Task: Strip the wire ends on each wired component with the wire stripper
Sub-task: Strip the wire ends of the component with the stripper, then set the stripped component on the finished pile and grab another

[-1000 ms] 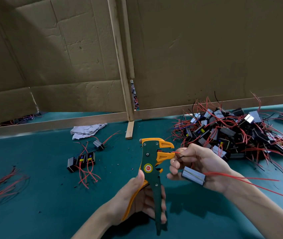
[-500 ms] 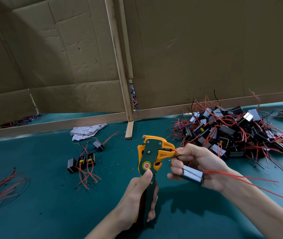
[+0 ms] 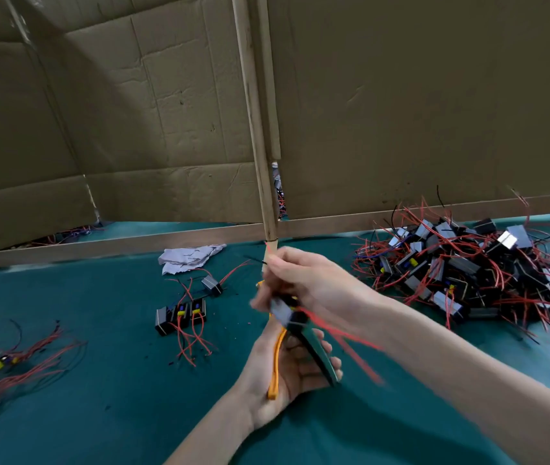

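group of components (image 3: 179,315) lies left of centre on the counter (image 3: 106,397). left hand (image 3: 288,374) grips the wire stripper (image 3: 317,352), lower centre; handles now sprung apart, squeezed half a second ago. long axis tilted: handle ends lower right, head up-left, hidden behind the right hand (image 3: 314,283). right hand has swung left across the head, pinching a blurred component (image 3: 282,313), red leads trailing lower right. judged: this strip done, part leaving. pile (image 3: 468,273) at right.
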Demonstrator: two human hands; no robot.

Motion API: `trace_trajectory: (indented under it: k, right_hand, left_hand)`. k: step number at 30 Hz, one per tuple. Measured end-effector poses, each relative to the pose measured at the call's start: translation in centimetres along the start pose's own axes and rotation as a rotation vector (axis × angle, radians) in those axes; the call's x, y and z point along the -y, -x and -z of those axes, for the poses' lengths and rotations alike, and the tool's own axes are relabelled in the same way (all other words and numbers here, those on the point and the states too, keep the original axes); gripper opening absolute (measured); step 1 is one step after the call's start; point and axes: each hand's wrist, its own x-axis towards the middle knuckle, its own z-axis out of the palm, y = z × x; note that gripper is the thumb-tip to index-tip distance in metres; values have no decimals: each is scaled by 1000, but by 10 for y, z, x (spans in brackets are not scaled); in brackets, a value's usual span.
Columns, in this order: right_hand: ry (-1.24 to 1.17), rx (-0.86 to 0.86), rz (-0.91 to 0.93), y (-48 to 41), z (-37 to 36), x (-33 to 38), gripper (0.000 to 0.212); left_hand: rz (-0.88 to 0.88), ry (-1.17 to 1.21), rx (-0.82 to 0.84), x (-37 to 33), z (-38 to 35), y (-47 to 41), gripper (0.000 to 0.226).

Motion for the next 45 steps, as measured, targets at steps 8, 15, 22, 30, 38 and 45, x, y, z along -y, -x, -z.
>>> trace_trajectory:
  k: [8,15,22,30,38,45]
  right_hand:
    - [978,-34,-14,-86,-42,-14,63]
    - [1373,-302,46,-49,47,-6,30]
    - [1931,-437,-496,-10,142,5,31]
    - [1824,-484,-223,-8,178,-15,15]
    - [1279,-555,377,13,141,-7,11]
    - [1130,-127,89,45,109,-38,31]
  left_hand:
    - [-1,105,5,-1,7,1,62]
    - [43,98,-30,0,3,-1,67]
    - [47,112,-23,-1,4,0,65]
    - [29,136,-17,-2,5,4,66]
    - [-19,163,-29,-2,7,-1,64]
    - [-121,141,-92,-9,14,-3,62]
